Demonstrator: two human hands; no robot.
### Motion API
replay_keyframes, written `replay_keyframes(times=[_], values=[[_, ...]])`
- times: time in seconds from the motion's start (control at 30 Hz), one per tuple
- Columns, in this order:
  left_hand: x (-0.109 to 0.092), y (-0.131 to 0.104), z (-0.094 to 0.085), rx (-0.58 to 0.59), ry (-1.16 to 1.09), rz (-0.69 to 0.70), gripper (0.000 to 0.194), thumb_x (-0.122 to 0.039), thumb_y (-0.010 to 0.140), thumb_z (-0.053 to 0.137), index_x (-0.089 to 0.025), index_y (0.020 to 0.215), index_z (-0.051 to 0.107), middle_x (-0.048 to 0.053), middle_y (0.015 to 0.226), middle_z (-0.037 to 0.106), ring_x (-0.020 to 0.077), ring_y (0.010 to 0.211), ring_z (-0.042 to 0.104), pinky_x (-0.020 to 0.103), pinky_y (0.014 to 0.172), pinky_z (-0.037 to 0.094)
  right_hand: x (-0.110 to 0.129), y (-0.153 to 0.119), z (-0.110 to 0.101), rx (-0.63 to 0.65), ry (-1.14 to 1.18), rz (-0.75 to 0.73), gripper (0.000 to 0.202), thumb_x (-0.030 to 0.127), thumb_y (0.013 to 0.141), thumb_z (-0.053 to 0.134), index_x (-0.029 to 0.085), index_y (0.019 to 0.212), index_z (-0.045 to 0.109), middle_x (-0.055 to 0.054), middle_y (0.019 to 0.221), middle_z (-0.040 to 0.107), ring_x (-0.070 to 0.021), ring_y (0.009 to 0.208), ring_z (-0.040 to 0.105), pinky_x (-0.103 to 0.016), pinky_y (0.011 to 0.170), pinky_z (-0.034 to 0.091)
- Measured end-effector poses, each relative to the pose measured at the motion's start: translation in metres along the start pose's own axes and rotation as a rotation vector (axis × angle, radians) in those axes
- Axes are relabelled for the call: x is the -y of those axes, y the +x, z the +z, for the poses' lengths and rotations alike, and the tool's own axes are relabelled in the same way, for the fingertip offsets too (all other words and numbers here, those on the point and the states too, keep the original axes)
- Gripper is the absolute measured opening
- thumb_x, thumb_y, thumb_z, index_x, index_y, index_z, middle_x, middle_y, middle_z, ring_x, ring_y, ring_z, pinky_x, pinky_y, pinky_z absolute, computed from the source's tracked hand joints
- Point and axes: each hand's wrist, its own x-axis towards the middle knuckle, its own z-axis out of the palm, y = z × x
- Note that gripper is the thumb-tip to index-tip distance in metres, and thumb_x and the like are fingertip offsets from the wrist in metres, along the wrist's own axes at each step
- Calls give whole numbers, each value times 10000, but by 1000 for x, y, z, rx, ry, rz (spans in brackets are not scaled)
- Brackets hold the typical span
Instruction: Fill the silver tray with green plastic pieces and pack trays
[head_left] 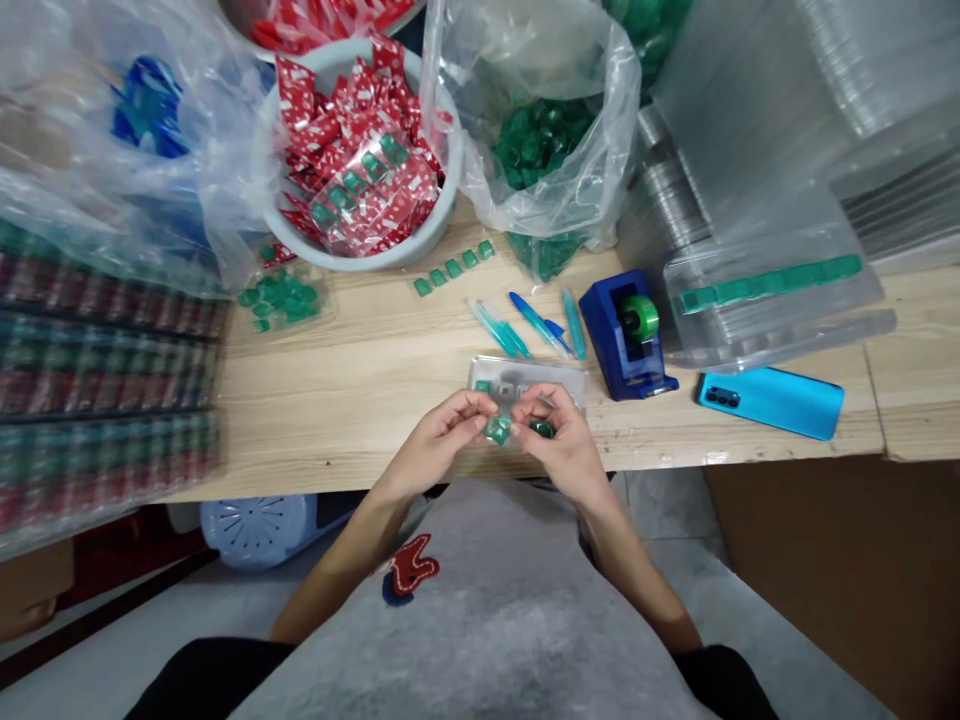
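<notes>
Over the near edge of the table, my left hand (450, 435) and my right hand (564, 445) meet, both with fingers closed. Between their fingertips they pinch a small translucent green plastic piece (497, 431). Another, darker green piece (542, 428) is tucked in the curled fingers of my right hand. Just beyond the hands lies a clear plastic blister tray (559, 377), its front partly hidden by my fingers. One green square piece (484, 386) sits at the tray's left end.
Beyond lie several pens (540, 322), a blue tape dispenser (619, 345), a blue phone (772, 402) and loose green pieces (281, 298). A basin (450, 200) of red packets and a bag of green pieces (544, 140) stand behind. Filled packs (112, 370) are stacked left, clear trays (750, 130) right.
</notes>
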Motion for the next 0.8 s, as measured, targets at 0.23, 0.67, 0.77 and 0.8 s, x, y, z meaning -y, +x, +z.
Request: replay_keyframes(times=[0.23,0.67,0.77,0.8], values=[[0,14,-1,-100,780,284,123,-255,911,545,-231,966,652,9,888,683,185,860,551,362,845,370,-9,13,-1,-164,-250,-87,216,213,736,590,251,912,471,45,727,558,-149,672,548,-304,683,414],[15,28,-5,-172,1162,657,163,-264,938,514,-217,1034,638,74,1073,670,240,1010,504,395,888,348,11,42,3,-65,-832,-84,311,88,763,508,245,1026,558,-6,749,622,-176,621,544,-283,589,329],[16,31,-4,-168,1188,655,154,-281,924,547,-224,1022,651,54,969,713,242,970,524,404,896,339,12,45,2,-73,-844,-88,311,78,762,512,232,1026,566,-8,743,629,-181,645,562,-286,600,348],[16,32,-3,-174,1201,642,154,-281,925,545,-227,1020,654,50,954,720,241,961,532,407,898,337,11,45,2,-78,-847,-97,305,74,767,508,227,1022,571,-11,749,634,-184,658,571,-288,607,358]])
